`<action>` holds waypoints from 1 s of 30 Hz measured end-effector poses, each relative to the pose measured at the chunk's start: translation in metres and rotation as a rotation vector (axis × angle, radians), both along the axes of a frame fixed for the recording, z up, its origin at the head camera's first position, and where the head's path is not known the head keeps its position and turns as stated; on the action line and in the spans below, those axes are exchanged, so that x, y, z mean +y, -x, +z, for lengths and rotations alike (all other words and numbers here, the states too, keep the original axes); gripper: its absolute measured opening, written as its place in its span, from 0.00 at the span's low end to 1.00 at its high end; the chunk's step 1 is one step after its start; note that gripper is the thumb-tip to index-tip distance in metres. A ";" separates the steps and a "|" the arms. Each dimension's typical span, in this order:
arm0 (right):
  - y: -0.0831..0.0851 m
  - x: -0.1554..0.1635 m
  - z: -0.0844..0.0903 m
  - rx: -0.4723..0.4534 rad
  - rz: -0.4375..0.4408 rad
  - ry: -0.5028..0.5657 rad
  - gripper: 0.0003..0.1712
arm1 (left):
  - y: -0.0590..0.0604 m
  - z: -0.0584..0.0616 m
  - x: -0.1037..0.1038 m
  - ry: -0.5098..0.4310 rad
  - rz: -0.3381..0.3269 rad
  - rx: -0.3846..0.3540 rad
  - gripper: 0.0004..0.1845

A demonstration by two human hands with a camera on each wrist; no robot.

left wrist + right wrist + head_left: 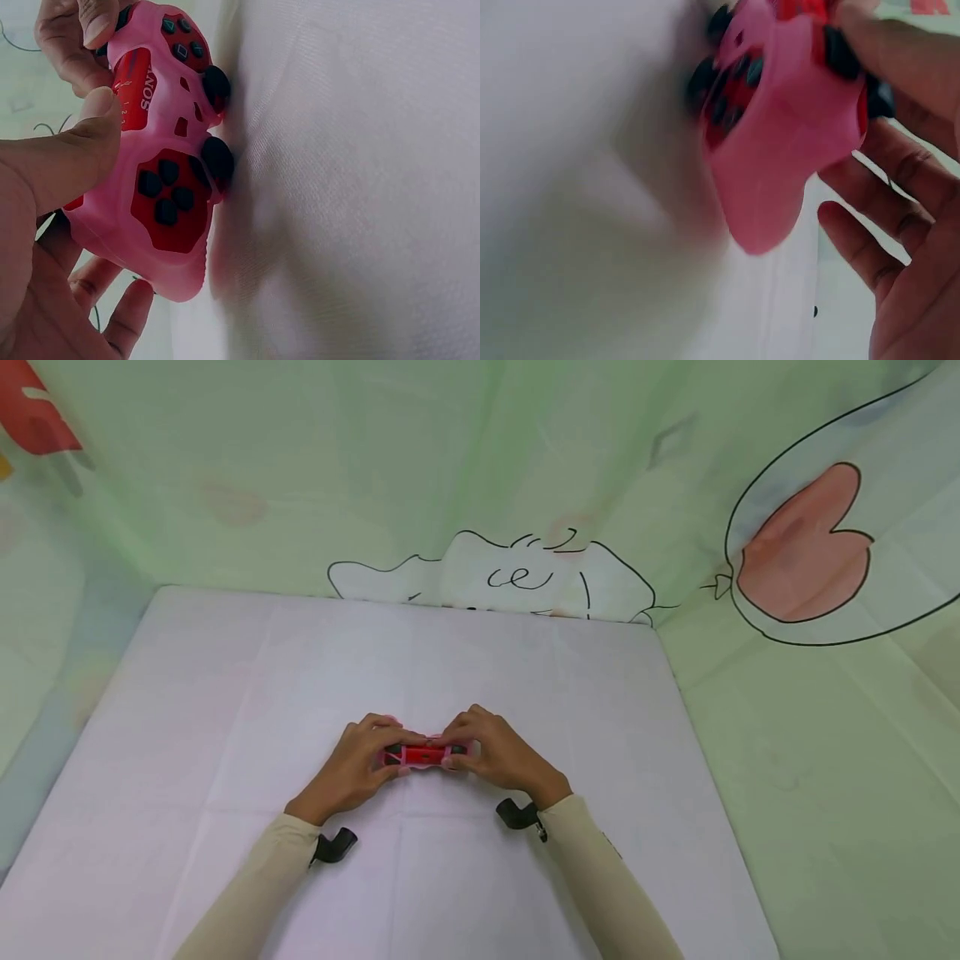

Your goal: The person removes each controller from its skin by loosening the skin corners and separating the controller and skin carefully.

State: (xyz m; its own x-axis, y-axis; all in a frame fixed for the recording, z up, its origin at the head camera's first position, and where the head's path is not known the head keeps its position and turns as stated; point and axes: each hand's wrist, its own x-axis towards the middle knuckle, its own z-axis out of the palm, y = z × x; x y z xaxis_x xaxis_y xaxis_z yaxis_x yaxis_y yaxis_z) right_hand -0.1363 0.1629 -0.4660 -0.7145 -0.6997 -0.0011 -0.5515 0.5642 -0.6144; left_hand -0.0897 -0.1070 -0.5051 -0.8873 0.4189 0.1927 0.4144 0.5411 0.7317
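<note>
A red game controller [425,755] in a pink silicone cover is held between both hands, just over or on the white table. In the left wrist view the controller [169,127] has its thumbsticks facing the white cloth; whether they touch it I cannot tell. My left hand [348,768] pinches one end, its thumb near the cover's edge and its fingers behind. At the other end my right hand [498,752] grips with thumb and fingers. The right wrist view shows one pink handle of the controller [780,135] beside the right hand [926,176], some fingers off it.
A white cloth covers the table [315,652]. Pale green printed curtains [375,460] hang behind it and at both sides, with a red heart drawing [806,547] at the right. Black wrist mounts [335,845] stick out from both beige sleeves [251,889].
</note>
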 end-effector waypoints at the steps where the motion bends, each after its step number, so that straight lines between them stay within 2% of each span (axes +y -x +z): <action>1: 0.002 0.000 0.001 0.012 0.006 -0.023 0.17 | 0.000 0.000 0.000 0.004 0.001 -0.004 0.27; 8: 0.014 -0.001 0.010 0.054 0.041 -0.149 0.17 | 0.000 0.000 -0.002 0.015 -0.003 -0.018 0.26; 12: 0.024 -0.001 0.013 0.011 0.102 -0.178 0.22 | -0.001 0.000 0.000 0.018 -0.007 -0.026 0.24; 14: 0.030 0.000 0.013 -0.060 0.141 -0.156 0.22 | -0.001 0.000 0.000 0.012 -0.010 -0.024 0.24; 19: 0.038 0.000 0.012 -0.321 0.199 -0.092 0.19 | -0.001 0.001 0.001 0.010 -0.014 0.000 0.23; 22: 0.038 0.000 0.012 -0.414 0.211 -0.058 0.17 | -0.001 0.000 0.002 0.023 -0.016 0.019 0.23; 25: 0.035 -0.001 0.012 -0.423 0.219 0.002 0.15 | -0.001 0.000 0.003 0.043 -0.011 0.035 0.23; 30: 0.028 0.003 0.007 -0.352 0.183 0.118 0.14 | -0.002 0.001 0.003 0.061 0.008 0.029 0.22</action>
State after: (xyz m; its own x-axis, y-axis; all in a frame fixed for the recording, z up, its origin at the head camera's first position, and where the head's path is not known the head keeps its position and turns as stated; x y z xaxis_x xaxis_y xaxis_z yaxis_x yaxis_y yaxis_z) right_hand -0.1640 0.1662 -0.4594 -0.5488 -0.8249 -0.1357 -0.3808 0.3912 -0.8378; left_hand -0.0879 -0.1038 -0.5046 -0.8849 0.4238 0.1932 0.4308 0.5873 0.6852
